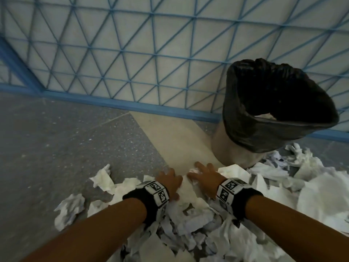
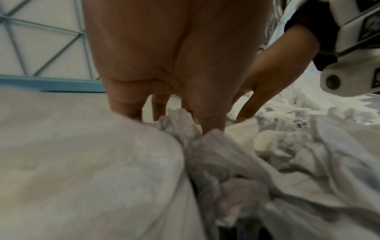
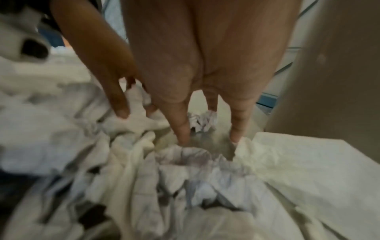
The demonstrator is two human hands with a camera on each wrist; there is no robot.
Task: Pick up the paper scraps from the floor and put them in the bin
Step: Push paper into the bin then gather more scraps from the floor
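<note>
Crumpled paper scraps [image 1: 188, 222] heap on the floor [image 1: 66, 148] under both forearms, just short of the liner-draped bin [image 1: 273, 110], so each armful travels little. Left hand [image 1: 171, 181] and right hand [image 1: 204, 176] reach down side by side, fingers extended and spread onto the pile's far edge, seemingly to rake scraps together. Only the wrist views show the fingertips [image 3: 184, 138] dug into paper, nothing yet gripped.
</note>
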